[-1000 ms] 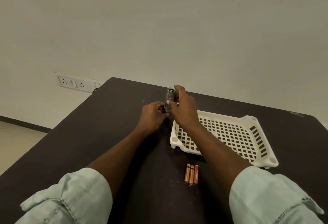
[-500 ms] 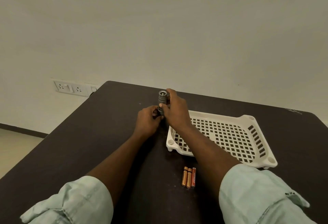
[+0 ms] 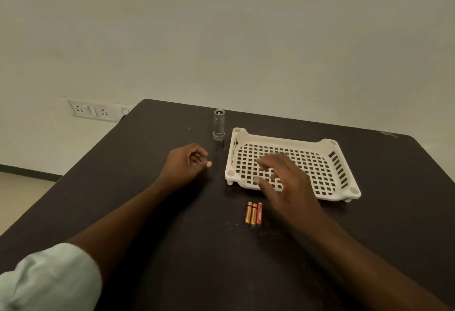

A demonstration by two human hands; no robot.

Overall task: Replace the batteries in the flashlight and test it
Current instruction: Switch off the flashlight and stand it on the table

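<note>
A white lattice tray (image 3: 341,163) sits on the dark table (image 3: 123,187); wall sockets (image 3: 92,111) behind.

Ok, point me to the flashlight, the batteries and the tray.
flashlight (image 3: 218,124), head view, middle of its upright grey barrel.
batteries (image 3: 253,213), head view, middle one of three lying side by side.
tray (image 3: 280,140), head view, far white rim.
</note>
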